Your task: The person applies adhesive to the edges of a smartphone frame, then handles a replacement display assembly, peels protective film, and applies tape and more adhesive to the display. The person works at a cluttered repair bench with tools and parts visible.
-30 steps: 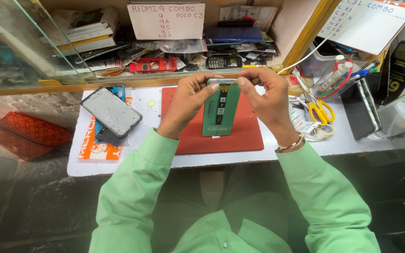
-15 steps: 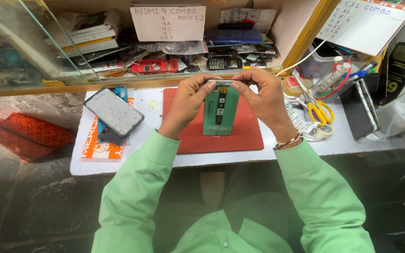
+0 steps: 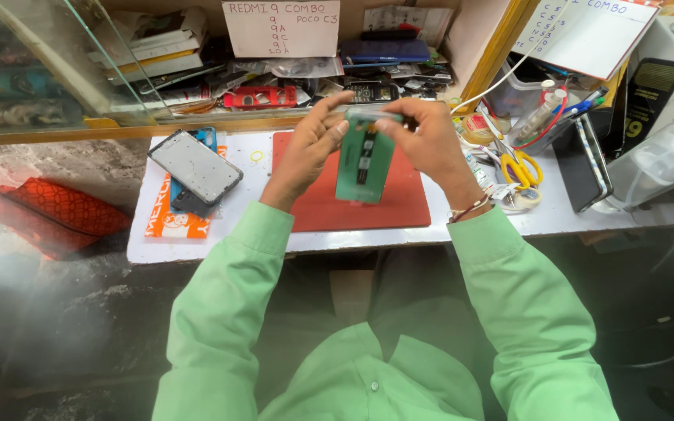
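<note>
Green phone panel (image 3: 363, 164), its inner side up with a dark strip down the middle, is held upright over the red mat (image 3: 360, 206) on the desk (image 3: 563, 218). Both hands pinch its far top edge: left hand (image 3: 308, 148) from the left, right hand (image 3: 429, 140) from the right, fingers closed narrow on it, wrists raised, elbows toward the body. A grey screen (image 3: 195, 165) lies to the left, yellow scissors (image 3: 518, 168) to the right. How far the work has come cannot be told.

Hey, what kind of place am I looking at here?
Probably a small phone repair stall: both hands hold a green phone panel over a red work mat, beside a grey phone screen assembly and yellow-handled scissors.
</note>
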